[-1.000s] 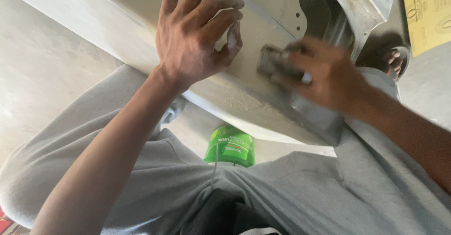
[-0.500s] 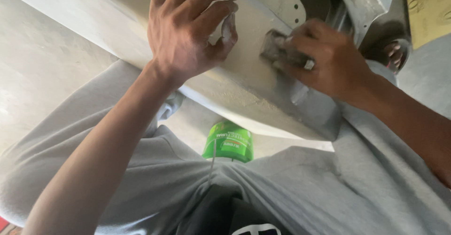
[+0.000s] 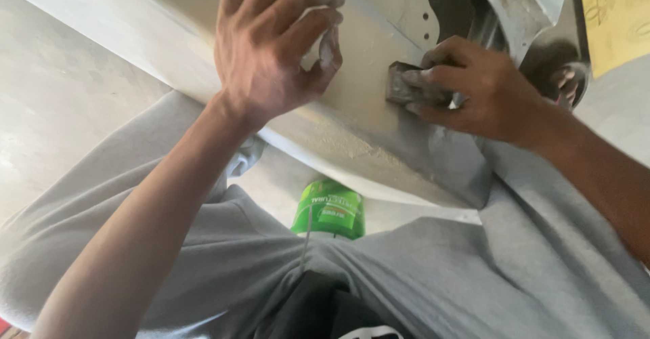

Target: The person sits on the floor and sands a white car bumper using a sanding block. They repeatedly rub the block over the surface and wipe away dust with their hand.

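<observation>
Soft, even daylight fills the frame, brightest on the pale concrete floor at the left and the top edge of the long dusty grey metal panel, which looks washed out and nearly white towards the upper left. The panel's underside and the dark round opening at the upper right fall into soft shadow, and a faint shade lies beneath the left hand on the panel. Focus is mildly soft throughout, with slight smearing on the right hand and the green plastic tub, and compression blurs fine detail.
</observation>
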